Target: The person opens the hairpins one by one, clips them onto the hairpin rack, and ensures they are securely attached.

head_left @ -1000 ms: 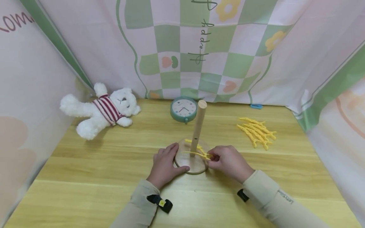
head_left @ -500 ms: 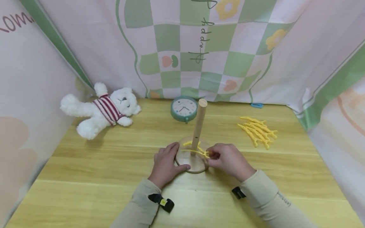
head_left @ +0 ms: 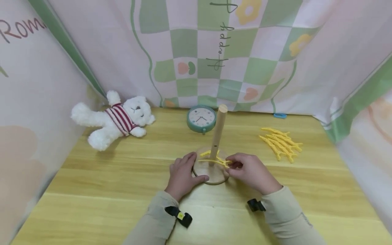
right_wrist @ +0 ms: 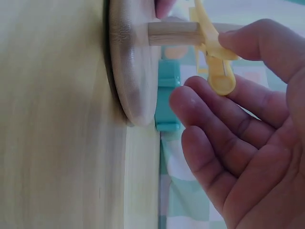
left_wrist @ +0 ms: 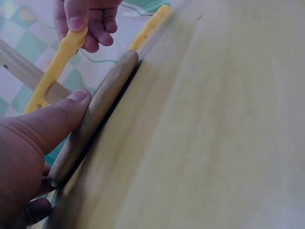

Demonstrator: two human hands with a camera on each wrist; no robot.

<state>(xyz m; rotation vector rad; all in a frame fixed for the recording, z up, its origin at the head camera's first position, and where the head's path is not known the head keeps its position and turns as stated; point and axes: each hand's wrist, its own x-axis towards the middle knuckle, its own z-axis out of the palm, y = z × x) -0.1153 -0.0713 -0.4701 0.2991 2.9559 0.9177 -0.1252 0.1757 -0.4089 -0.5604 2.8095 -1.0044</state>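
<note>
A round wooden base point(head_left: 212, 177) stands on the table with an upright wooden post point(head_left: 218, 131) rising from it. My left hand point(head_left: 183, 177) grips the left side of the base, thumb over the near rim point(left_wrist: 97, 107). On the right, my right hand point(head_left: 255, 172) pinches the forked end of a yellow branch-like clip point(right_wrist: 220, 78) between thumb and fingers. One arm of this clip crosses in front of the post. More yellow shows behind the post, probably its other arm. In the right wrist view the lower fingers are loosely bent, apart from the clip.
Several similar yellow clips point(head_left: 281, 144) lie piled at the right. Behind the post is a round green clock point(head_left: 201, 118). A white plush bear point(head_left: 119, 117) in a striped shirt lies at the back left. Beside the curtain point(head_left: 214, 68) rests a small blue object point(head_left: 280, 116).
The head view has shifted slightly, moving the scene right. My right wrist has swung a little left, and the clip has tilted slightly at the post. My left hand stays on the base.
</note>
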